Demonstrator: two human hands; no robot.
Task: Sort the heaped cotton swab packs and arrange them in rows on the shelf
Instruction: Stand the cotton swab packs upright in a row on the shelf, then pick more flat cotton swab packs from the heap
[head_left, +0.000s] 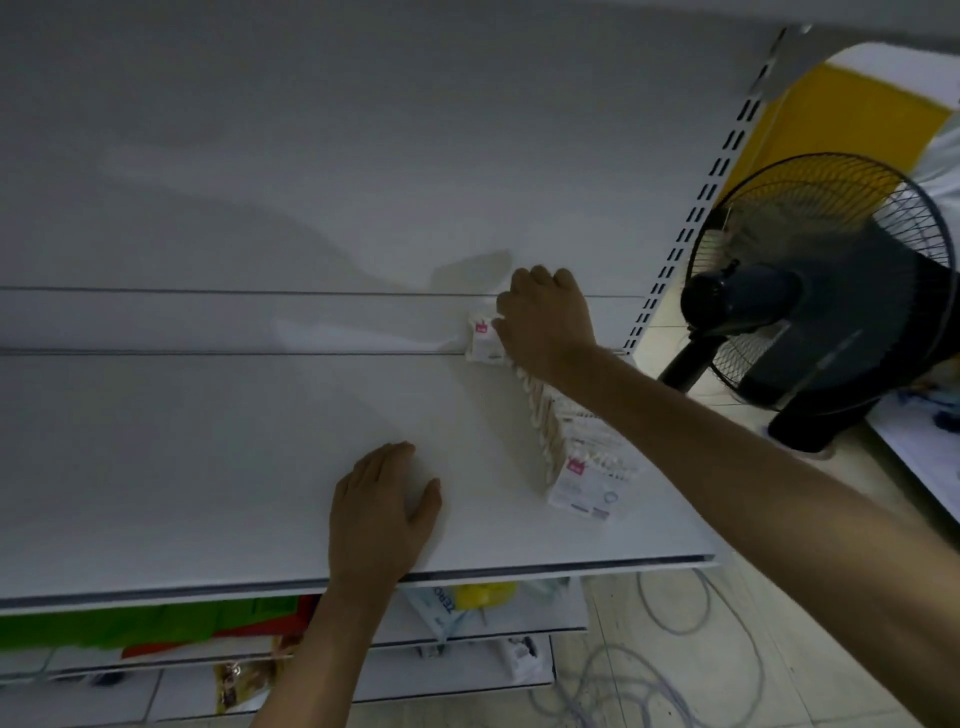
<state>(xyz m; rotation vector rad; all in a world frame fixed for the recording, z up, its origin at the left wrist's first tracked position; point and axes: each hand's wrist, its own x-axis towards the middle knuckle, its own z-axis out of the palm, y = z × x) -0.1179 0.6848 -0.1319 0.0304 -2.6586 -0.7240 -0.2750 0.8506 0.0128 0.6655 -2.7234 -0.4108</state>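
Observation:
A row of white cotton swab packs (571, 447) with pink labels runs along the right side of the white shelf (208, 441), from the back toward the front edge. My right hand (545, 322) reaches to the back of the shelf and grips the rearmost pack (483, 340), fingers curled round its top. My left hand (382, 512) rests flat on the shelf near the front edge, left of the row, holding nothing. My right forearm hides part of the row.
A black standing fan (815, 291) stands on the floor right of the shelf, beside the slotted upright (691, 218). Lower shelves (467, 618) hold assorted packages. Grey cables (675, 675) lie on the tiled floor.

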